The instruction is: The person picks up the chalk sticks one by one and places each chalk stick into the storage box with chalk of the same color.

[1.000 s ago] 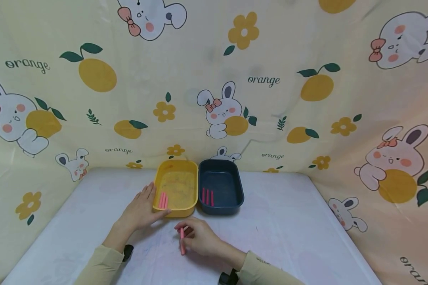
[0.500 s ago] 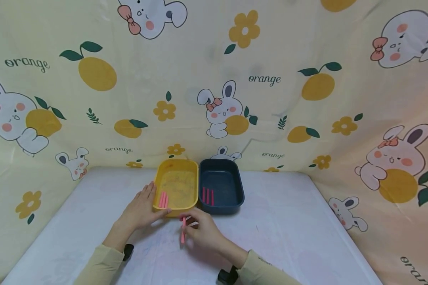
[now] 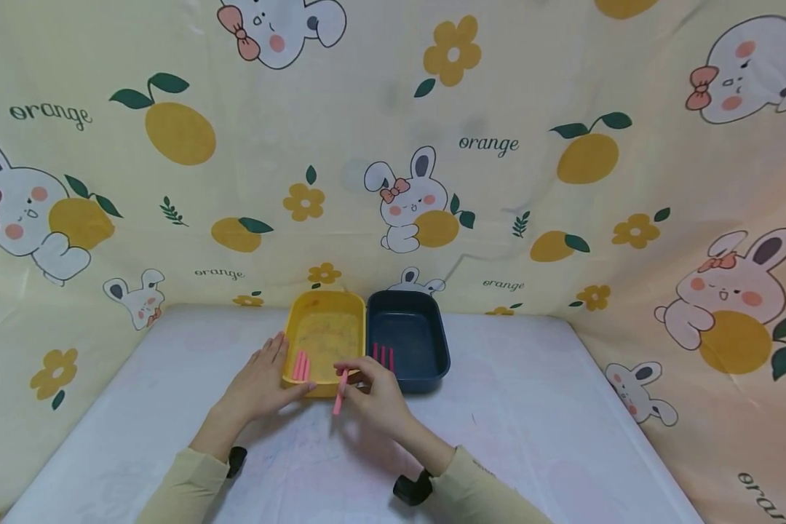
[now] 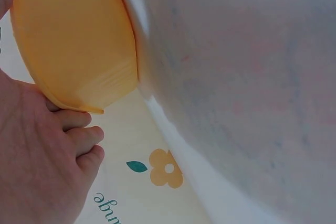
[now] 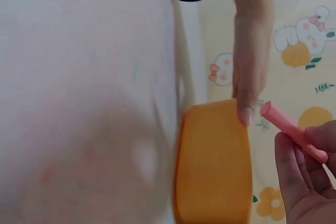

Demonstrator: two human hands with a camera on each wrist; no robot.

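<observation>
Between thumb and fingertips, my right hand (image 3: pixel 375 393) pinches a slim pink stick (image 3: pixel 340 394); the right wrist view shows this round pink stick (image 5: pixel 291 129) tilted, clear of the yellow box's front wall. The yellow box (image 3: pixel 330 335) holds three pink sticks (image 3: pixel 301 366) lying side by side at its front left. My left hand (image 3: pixel 255 382) rests against that box, fingers straight along the left side and thumb at the front rim. Beside it on the right stands a dark blue box (image 3: pixel 409 320) with three darker pink sticks (image 3: pixel 383 356), their lower ends partly hidden by my right hand.
Both boxes stand side by side at the back of a white-covered table (image 3: pixel 530 429). Behind and around rises a cream cloth (image 3: pixel 393 94) printed with rabbits and oranges. A black strap device (image 3: pixel 413 489) sits at my right wrist.
My right hand has moved forward and up with the pink stick, from the table in front to the yellow box's front rim. My left hand stays against the box.
</observation>
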